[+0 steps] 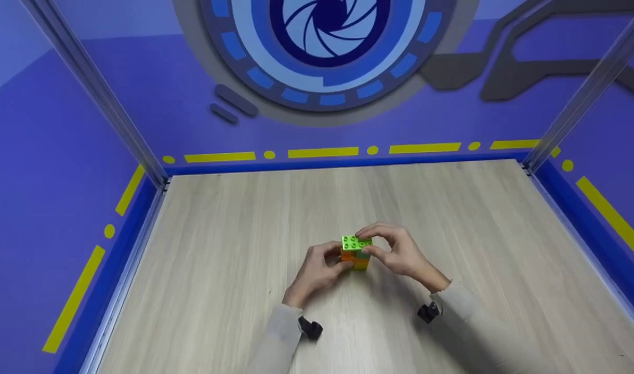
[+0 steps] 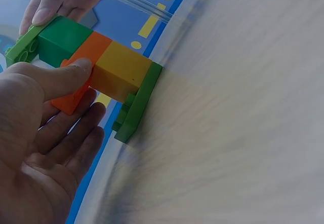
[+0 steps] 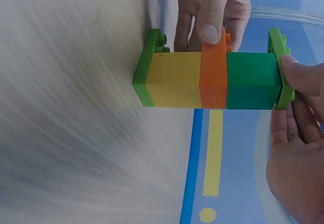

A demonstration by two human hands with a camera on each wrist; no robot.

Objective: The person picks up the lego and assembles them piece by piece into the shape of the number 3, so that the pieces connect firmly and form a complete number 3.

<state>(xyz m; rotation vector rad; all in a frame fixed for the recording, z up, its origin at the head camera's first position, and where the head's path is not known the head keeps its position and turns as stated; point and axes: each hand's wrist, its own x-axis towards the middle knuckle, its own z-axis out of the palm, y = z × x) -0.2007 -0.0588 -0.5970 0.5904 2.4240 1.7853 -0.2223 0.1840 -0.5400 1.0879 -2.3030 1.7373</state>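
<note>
Our left hand (image 1: 317, 270) steadies the brick stack (image 1: 355, 253) from its left side: in the left wrist view the thumb (image 2: 71, 74) presses flat on the orange plate (image 2: 83, 64) while the other fingers lie behind and below it, so the hand pinches the stack at mid-height. Our right hand (image 1: 395, 252) comes over from the right and pinches the top lime green plate (image 3: 281, 67), thumb on its near edge and fingers over the studs. Both hands are therefore closed on the same small tower, close together but not touching each other.

The stack stands upright near the middle of the wooden table (image 1: 452, 218). From the bottom we see a green base plate (image 3: 144, 67) resting on the wood, then a yellow brick (image 3: 174, 79), the thin orange plate, a dark green brick (image 3: 250, 79), and the lime plate on top.

To seat the top plate well, we judge it best to keep the left hand's grip low and firm so the tower does not tip, and to press straight down through the lime plate, not at its overhanging edge. The plate seems to stick out past the dark green brick on one side, so we should check that its studs line up before pressing. Pushing sideways could slide the base on the smooth wood or split the stack at the orange layer.

Around the table stand blue walls (image 1: 47, 156) with yellow dashes.
</note>
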